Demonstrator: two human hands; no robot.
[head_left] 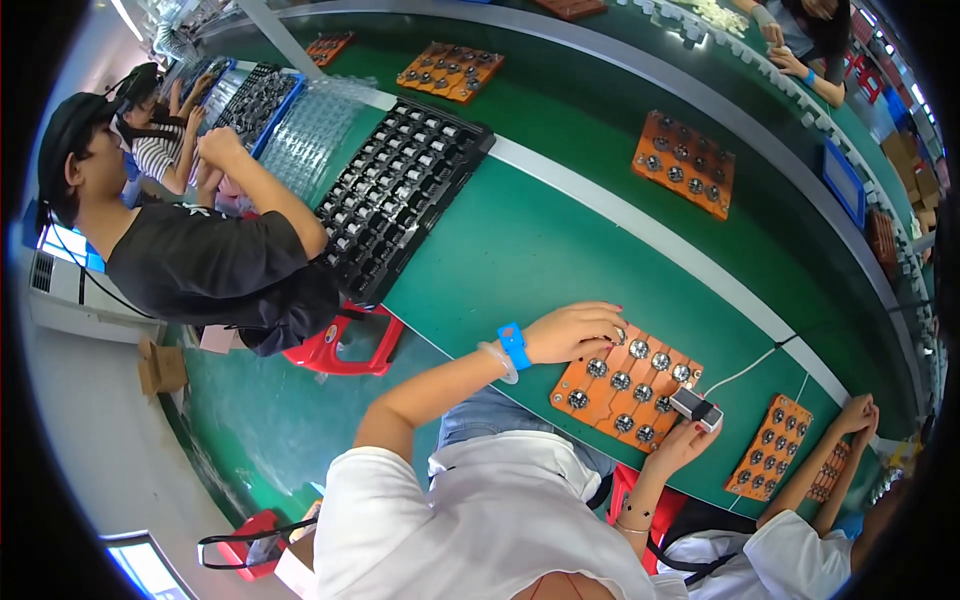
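An orange board (601,398) is lying on the green counter (520,260); at its eleven o'clock the left hand (572,334) is resting, grip I cannot tell; at four o'clock the right hand's (680,447) fingers are grasping a grey corded device (696,407).

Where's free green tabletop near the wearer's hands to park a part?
Biggest patch: green tabletop between the black rectangular plastic tray, the pale strip and the left hand. Narrower: between the central orange rectangular board and another orange board further right. Crowded: the central board, where the right hand holds a silver-and-black block beside round metallic parts.
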